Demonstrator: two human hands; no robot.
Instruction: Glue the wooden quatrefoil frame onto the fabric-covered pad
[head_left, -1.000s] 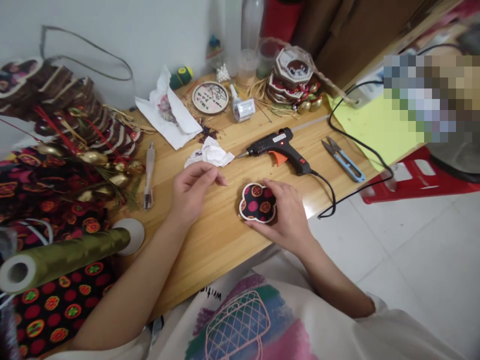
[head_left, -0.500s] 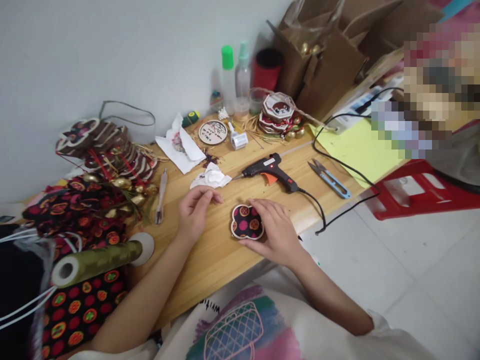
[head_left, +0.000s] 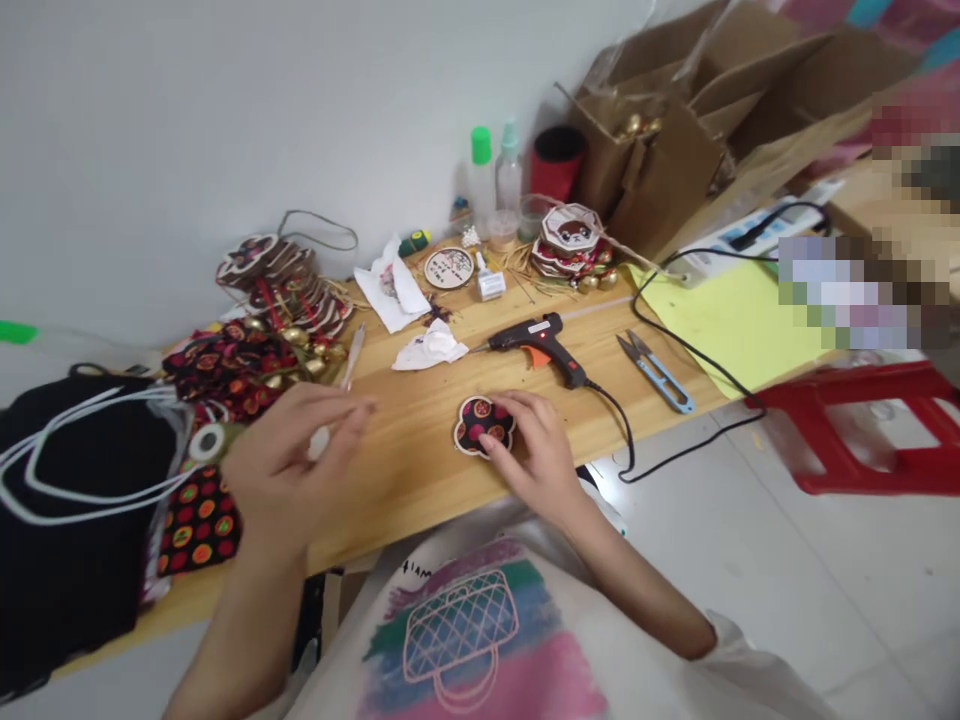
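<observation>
My right hand [head_left: 534, 452] rests on a small flower-shaped pad [head_left: 480, 424] covered in dark cloth with red and pink dots, pressing it flat on the wooden table [head_left: 420, 480]. My left hand [head_left: 289, 470] hovers above the table's left part with fingers apart and nothing in it, near the patterned cloth [head_left: 199, 520] and a pen [head_left: 350, 358]. A black hot glue gun [head_left: 541, 345] with an orange trigger lies just behind the pad.
Blue thread snips [head_left: 656, 372] lie right of the glue gun, whose cord [head_left: 660, 455] hangs off the front edge. A crumpled tissue [head_left: 430, 348], a stack of finished pads [head_left: 289, 290], bottles [head_left: 482, 180], cardboard boxes [head_left: 675, 150], a black bag [head_left: 75, 500] and a red stool [head_left: 870, 430] surround the work area.
My left hand has lifted off the table and moved left toward the cloth. The view has pulled back and turned left. My right hand stays on the pad.
</observation>
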